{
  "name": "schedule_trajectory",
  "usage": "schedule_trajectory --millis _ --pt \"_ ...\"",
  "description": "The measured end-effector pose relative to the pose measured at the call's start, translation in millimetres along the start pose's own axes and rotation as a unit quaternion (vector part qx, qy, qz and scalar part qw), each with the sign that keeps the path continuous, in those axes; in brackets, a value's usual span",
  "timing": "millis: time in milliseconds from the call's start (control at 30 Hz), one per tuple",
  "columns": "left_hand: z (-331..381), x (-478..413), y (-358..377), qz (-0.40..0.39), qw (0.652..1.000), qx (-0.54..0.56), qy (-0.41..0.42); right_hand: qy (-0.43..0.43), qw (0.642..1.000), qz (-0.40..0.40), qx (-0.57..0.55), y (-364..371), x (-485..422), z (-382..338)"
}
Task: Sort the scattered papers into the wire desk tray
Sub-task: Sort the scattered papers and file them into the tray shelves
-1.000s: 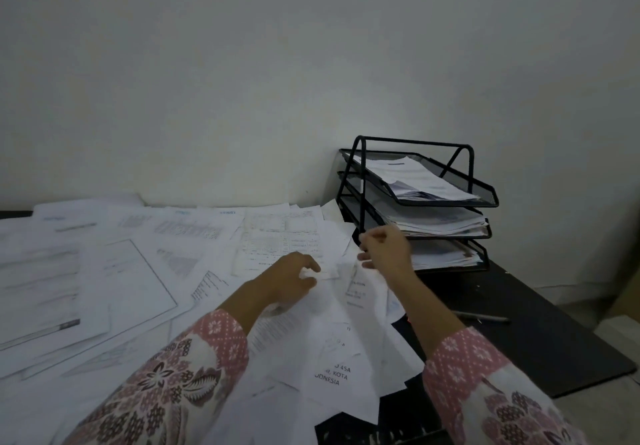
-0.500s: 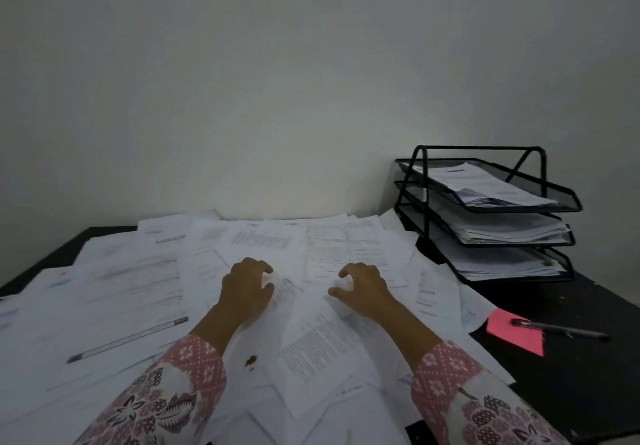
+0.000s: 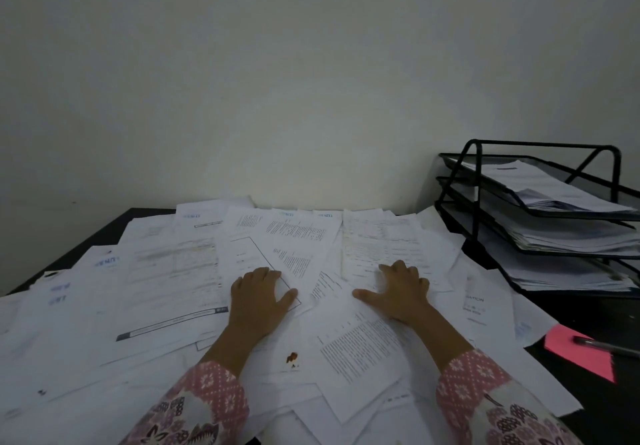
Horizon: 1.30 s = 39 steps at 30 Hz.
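Scattered white papers [image 3: 166, 271] cover most of the black desk in overlapping layers. My left hand [image 3: 258, 297] lies palm down on a sheet with a drawn frame, fingers slightly curled and thumb out. My right hand [image 3: 398, 292] rests flat on the printed sheets beside it, fingers spread. Neither hand holds a sheet off the pile. The black three-tier wire desk tray [image 3: 476, 181] stands at the back right, with paper stacks on all three tiers.
A pink sticky note [image 3: 575, 351] and a pen [image 3: 606, 346] lie on the bare black desk [image 3: 588, 313] at the right, in front of the tray. A plain pale wall rises behind the desk. The desk's left back corner [image 3: 114, 226] shows dark.
The view has swung left, so the tray now sits at the right edge. Both hands have come down from in front of the tray to lie flat on the middle of the paper pile.
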<state>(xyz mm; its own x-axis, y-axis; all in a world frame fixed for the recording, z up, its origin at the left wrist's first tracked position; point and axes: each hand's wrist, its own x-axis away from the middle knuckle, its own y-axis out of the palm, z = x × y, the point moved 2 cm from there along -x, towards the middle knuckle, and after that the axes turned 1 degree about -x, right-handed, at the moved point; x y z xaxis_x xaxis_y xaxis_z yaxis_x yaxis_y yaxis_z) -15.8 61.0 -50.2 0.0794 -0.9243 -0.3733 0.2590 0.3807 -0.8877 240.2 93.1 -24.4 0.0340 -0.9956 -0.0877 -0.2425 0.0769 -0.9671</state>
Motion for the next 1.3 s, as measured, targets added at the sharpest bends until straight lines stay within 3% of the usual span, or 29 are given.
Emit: schedule_trajectory --millis 133,267,367,467,633,700,767,833,933,1067,1167,1300 --pt "-1.0 1.0 1.6 -0.003 1.000 0.003 0.001 -0.039 0.999 -0.004 0.004 -0.2 -5.5 -7.1" --pt "-0.8 1.4 2.5 -0.005 1.000 0.009 0.002 -0.172 0.973 0.122 0.099 -1.1 -2.0 -25.2" --pt "-1.1 2.2 1.8 -0.008 0.999 0.038 -0.001 -0.175 0.968 0.036 0.179 -3.9 8.9 -34.8" --pt "2.0 2.8 -2.2 0.001 0.997 0.081 0.004 -0.182 0.958 0.084 0.203 -11.3 11.7 -35.6" --pt "23.5 -2.5 -6.3 0.008 0.986 0.164 0.036 -0.169 0.979 0.056 0.096 -15.5 9.0 -16.1" --pt "42.5 -6.5 -6.4 -0.005 0.979 0.193 0.067 -0.172 0.985 -0.012 0.003 -18.8 8.5 -7.3" --pt "62.6 -10.2 -4.8 -0.029 0.977 0.190 0.093 -0.130 0.982 -0.088 -0.102 -21.6 8.8 1.4" --pt "79.9 -13.4 -1.1 -0.065 0.979 0.164 0.099 -0.081 0.983 -0.048 -0.158 -27.2 3.5 14.9" --pt "95.8 -15.7 6.8 -0.120 0.988 0.060 0.073 -0.005 0.994 0.061 -0.095 -31.6 -4.6 42.6" --pt "102.2 -18.3 15.7 -0.101 0.992 -0.043 0.060 0.095 0.994 -0.023 -0.048 -29.0 -2.5 60.0" --pt "103.7 -22.9 19.5 -0.095 0.993 -0.049 0.046 0.110 0.989 -0.047 -0.085 -29.3 -3.8 63.5" --pt "108.3 -28.2 19.3 -0.112 0.991 -0.062 0.033 0.132 0.989 -0.073 -0.014 -34.5 -5.1 66.3"
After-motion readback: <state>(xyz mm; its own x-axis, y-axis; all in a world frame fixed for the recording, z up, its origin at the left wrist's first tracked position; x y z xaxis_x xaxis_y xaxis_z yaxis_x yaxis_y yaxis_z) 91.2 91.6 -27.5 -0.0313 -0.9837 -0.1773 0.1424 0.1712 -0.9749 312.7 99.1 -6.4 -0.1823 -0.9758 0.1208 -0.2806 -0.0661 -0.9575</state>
